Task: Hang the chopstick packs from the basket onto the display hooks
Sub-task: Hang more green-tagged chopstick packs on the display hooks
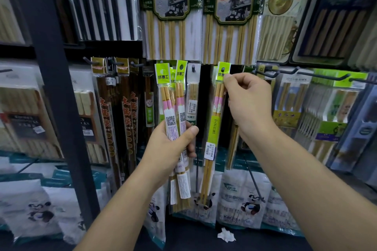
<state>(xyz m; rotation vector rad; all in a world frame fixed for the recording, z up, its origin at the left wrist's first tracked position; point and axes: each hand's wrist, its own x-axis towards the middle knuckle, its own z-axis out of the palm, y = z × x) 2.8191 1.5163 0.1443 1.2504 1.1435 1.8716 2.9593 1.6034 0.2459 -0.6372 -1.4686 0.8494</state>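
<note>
Just left of the black hook (pixel 267 73), my right hand (pixel 247 100) pinches one pack (pixel 212 128) by its header, seemingly unhung, while my left hand (pixel 173 144) grips several packs (pixel 170 108) still to hang

Dim, cool shop light lies flat on my left hand (pixel 173 142) and right hand (pixel 248 104), with dark shadow in the gaps behind the hanging packs (pixel 192 96). Glare whitens the plastic of the top packs (pixel 173 26). The wide lens bends the post (pixel 55 87) at left; both edges blur, the centre is sharpest.
</note>
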